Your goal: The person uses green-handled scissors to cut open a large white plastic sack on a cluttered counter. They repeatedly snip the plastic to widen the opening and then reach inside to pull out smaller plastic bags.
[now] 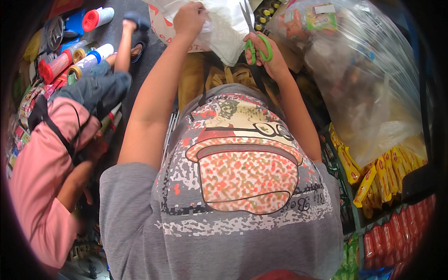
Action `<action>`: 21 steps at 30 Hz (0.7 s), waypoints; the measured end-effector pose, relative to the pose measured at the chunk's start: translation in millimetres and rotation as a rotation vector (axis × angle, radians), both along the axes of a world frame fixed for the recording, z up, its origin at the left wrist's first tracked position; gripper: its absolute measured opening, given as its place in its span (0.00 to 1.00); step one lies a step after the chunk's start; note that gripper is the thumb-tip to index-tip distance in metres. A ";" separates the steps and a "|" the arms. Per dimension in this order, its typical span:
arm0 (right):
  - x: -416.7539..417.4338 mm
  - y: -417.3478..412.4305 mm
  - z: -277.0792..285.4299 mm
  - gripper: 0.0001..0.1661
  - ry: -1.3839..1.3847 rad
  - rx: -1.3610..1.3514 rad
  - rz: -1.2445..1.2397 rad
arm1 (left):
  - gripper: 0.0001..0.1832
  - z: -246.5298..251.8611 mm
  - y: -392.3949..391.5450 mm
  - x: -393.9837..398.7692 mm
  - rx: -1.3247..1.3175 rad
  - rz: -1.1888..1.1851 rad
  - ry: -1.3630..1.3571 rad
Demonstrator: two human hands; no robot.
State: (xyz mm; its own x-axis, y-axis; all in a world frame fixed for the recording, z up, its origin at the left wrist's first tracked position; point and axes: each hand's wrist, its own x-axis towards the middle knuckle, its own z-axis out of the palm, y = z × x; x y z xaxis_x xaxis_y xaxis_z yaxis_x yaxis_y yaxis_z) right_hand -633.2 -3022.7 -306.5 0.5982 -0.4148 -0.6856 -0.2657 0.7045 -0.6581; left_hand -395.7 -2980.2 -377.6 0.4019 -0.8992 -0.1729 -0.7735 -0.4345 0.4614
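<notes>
In my right hand (260, 52) I hold scissors (267, 49) with green handles. Their metal blades point away from me and stand slightly apart, over a white woven sack (227, 38). Red printing marks the sack's left part, and one corner hangs down towards my lap. My left hand (190, 19) is curled at the sack's upper part, its fingers closed on the white material; blur hides the exact grip. My grey printed shirt (245, 224) fills the middle of the view.
At left, a person in a pink shirt (45, 150) bends beside jars with coloured lids (96, 19) and many small packets. A large clear plastic bag (353, 77) bulges at right. Below it stand rows of yellow packets (385, 175) and red packets (395, 231). Yellow-capped bottles (262, 20) stand beyond the scissors.
</notes>
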 end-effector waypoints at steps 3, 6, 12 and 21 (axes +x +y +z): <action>0.4 2.3 1.5 0.21 0.052 -0.034 0.078 | 0.17 -7.6 11.4 19.9 -0.004 0.046 0.097; 7.3 7.3 3.5 0.22 0.071 -0.029 0.169 | 0.15 -1.6 27.4 27.2 0.038 0.138 0.257; 23.8 11.6 1.9 0.26 0.018 0.095 0.208 | 0.15 15.8 34.7 14.3 0.087 0.364 0.773; 28.5 1.9 -6.3 0.29 0.028 0.127 0.232 | 0.13 10.8 25.8 14.5 0.182 0.342 1.010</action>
